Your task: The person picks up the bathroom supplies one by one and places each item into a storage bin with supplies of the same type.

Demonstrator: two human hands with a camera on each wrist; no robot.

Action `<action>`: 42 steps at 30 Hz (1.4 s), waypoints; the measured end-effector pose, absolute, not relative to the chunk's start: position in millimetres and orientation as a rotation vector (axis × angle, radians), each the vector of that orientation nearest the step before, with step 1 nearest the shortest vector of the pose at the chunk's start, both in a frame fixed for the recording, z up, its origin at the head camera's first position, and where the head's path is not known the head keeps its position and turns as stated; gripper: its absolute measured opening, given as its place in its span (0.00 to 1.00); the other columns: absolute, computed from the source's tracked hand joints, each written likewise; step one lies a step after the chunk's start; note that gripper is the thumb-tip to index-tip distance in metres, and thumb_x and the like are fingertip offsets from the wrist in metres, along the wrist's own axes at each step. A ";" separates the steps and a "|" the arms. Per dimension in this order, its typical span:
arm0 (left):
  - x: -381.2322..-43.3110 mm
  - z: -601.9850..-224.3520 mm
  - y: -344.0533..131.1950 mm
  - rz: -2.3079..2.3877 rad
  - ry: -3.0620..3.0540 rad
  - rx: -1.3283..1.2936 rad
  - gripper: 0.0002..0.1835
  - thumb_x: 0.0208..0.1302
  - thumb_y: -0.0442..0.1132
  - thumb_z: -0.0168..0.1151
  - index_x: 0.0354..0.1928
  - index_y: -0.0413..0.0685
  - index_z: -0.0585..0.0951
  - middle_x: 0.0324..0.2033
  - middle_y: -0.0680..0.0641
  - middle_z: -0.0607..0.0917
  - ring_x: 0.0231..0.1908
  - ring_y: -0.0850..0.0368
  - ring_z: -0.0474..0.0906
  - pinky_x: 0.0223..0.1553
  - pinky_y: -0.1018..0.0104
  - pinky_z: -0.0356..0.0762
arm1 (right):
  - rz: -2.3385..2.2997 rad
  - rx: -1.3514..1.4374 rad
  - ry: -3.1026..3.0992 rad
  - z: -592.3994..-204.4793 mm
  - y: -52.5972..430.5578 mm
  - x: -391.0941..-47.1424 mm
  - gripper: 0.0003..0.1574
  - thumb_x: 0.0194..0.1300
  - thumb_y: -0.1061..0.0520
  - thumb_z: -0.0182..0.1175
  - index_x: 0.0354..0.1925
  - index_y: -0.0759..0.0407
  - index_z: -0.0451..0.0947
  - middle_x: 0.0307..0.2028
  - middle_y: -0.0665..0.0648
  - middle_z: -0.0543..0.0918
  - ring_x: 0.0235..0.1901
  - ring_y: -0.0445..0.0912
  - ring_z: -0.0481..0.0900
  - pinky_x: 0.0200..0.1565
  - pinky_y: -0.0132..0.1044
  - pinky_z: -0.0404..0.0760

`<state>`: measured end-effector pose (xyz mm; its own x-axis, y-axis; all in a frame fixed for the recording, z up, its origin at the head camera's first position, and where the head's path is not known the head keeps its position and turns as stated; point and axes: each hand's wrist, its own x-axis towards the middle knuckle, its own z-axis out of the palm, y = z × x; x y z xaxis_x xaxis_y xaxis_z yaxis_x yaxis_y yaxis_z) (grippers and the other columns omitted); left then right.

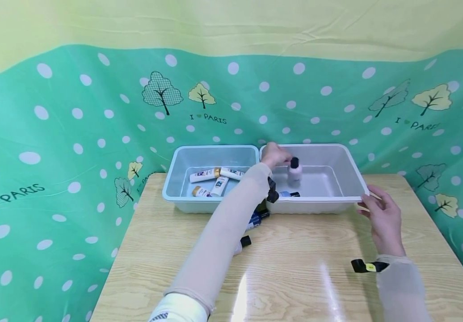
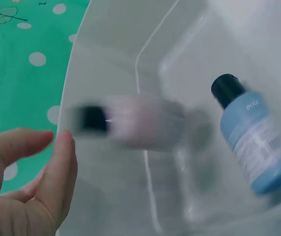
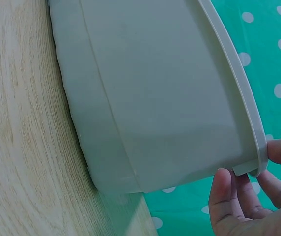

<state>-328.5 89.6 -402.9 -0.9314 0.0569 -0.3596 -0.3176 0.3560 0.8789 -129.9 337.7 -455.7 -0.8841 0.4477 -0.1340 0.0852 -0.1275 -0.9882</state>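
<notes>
In the head view my left hand (image 1: 275,155) is over the left part of the grey bin (image 1: 316,206). Just off its fingertips is a pale pink bottle (image 1: 295,173) with a black cap, inside the bin. The left wrist view shows this bottle blurred, with a gap between it and the loosely bent fingers. A light blue bottle (image 2: 253,142) with a black cap lies on the bin floor. My right hand (image 1: 384,219) pinches the front right corner of the bin's rim, thumb on top and fingers below, as the right wrist view shows.
Left of the grey bin stands a light blue bin (image 1: 195,207) holding several white tubes (image 1: 204,175). A dark blue bottle (image 1: 254,220) and a pale bottle (image 1: 237,247) lie on the wooden table (image 1: 296,259), partly behind my left arm. A green dotted cloth (image 1: 115,125) hangs behind.
</notes>
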 end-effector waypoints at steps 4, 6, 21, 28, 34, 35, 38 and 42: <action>-327.4 -401.0 87.4 1.630 2.307 -0.234 0.07 0.47 0.34 0.72 0.28 0.45 0.82 0.25 0.50 0.82 0.24 0.56 0.82 0.27 0.68 0.81 | 2.101 -0.596 -1.878 -457.3 337.8 -131.4 0.32 0.58 0.52 0.64 0.60 0.54 0.69 0.50 0.56 0.76 0.40 0.45 0.78 0.33 0.32 0.81; -325.1 -399.4 86.4 1.663 2.287 -0.230 0.08 0.47 0.34 0.72 0.30 0.45 0.82 0.26 0.50 0.81 0.25 0.55 0.82 0.26 0.68 0.81 | 2.098 -0.600 -1.874 -458.0 338.3 -132.3 0.32 0.58 0.52 0.64 0.60 0.54 0.69 0.49 0.56 0.77 0.39 0.45 0.78 0.32 0.32 0.81; -295.4 -380.3 56.5 1.987 1.870 0.037 0.16 0.54 0.32 0.67 0.46 0.37 0.79 0.35 0.46 0.83 0.37 0.50 0.81 0.34 0.63 0.81 | 2.125 -0.631 -1.858 -453.4 335.5 -129.8 0.33 0.57 0.52 0.64 0.61 0.52 0.68 0.51 0.56 0.75 0.39 0.43 0.77 0.33 0.32 0.81; -271.7 -376.9 27.0 2.028 1.783 0.114 0.16 0.56 0.34 0.66 0.48 0.41 0.79 0.38 0.45 0.83 0.38 0.50 0.81 0.37 0.61 0.81 | 2.113 -0.691 -1.867 -453.8 335.9 -131.0 0.34 0.57 0.50 0.65 0.61 0.50 0.68 0.53 0.56 0.73 0.41 0.44 0.77 0.34 0.32 0.81; -246.6 -378.9 -2.9 2.091 1.718 0.171 0.19 0.56 0.35 0.66 0.50 0.41 0.77 0.42 0.42 0.82 0.41 0.49 0.81 0.40 0.58 0.80 | 2.127 -0.694 -1.847 -452.8 335.8 -130.0 0.34 0.57 0.51 0.64 0.61 0.51 0.68 0.52 0.56 0.73 0.41 0.45 0.77 0.34 0.32 0.81; -241.8 -379.7 -8.1 2.100 1.713 0.183 0.19 0.56 0.35 0.67 0.50 0.41 0.77 0.43 0.41 0.81 0.40 0.49 0.81 0.41 0.57 0.79 | 2.132 -0.689 -1.842 -452.5 335.6 -129.7 0.34 0.57 0.51 0.65 0.61 0.52 0.68 0.53 0.56 0.74 0.41 0.46 0.77 0.34 0.32 0.81; -228.4 -384.7 -22.8 2.122 1.711 0.202 0.20 0.56 0.34 0.66 0.51 0.40 0.76 0.44 0.38 0.80 0.41 0.47 0.80 0.42 0.55 0.79 | 2.146 -0.666 -1.827 -452.3 334.9 -129.4 0.34 0.57 0.52 0.65 0.61 0.52 0.68 0.52 0.56 0.74 0.41 0.46 0.78 0.33 0.33 0.81; -211.5 -392.8 -40.9 2.156 1.678 0.208 0.20 0.57 0.33 0.65 0.52 0.36 0.75 0.46 0.32 0.78 0.45 0.40 0.77 0.42 0.53 0.78 | 2.162 -0.636 -1.807 -453.0 334.7 -128.9 0.33 0.58 0.53 0.64 0.61 0.53 0.68 0.51 0.55 0.75 0.40 0.45 0.79 0.33 0.33 0.82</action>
<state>-211.5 -40.9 -392.8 -0.9095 0.3966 -0.1249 -0.2183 -0.2000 0.9552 -128.9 334.7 -453.0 -0.8726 0.4587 -0.1678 0.0838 -0.1979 -0.9766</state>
